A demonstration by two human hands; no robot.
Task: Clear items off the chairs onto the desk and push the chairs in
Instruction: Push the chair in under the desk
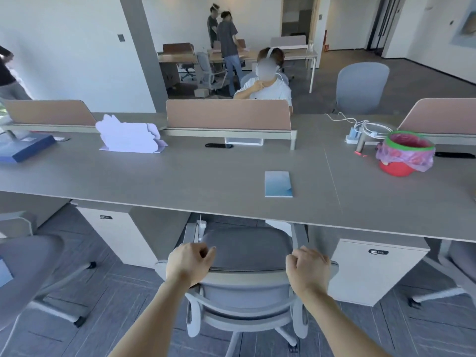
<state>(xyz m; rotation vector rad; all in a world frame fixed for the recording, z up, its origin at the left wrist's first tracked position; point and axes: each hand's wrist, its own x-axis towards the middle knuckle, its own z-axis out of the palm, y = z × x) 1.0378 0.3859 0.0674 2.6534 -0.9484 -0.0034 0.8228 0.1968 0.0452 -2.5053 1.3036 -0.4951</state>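
Observation:
A grey office chair [247, 248] stands right in front of me, its seat partly under the long grey desk [180, 181]. The seat is bare. My left hand [189, 262] grips the top of the chair's backrest on the left, and my right hand [307, 269] grips it on the right. A light blue booklet [278, 184] lies flat on the desk just beyond the chair. A second grey chair [28, 256] stands out from the desk at the left, with a blue object at its left edge. Part of a third chair [461, 264] shows at the far right.
On the desk stand a white cut-out sign [128, 135], a dark blue box [24, 148], a red bin with a pink bag [404, 155] and a charger with cables [360, 130]. White drawer cabinets [371, 269] sit under the desk. A person sits behind the pink dividers [228, 114].

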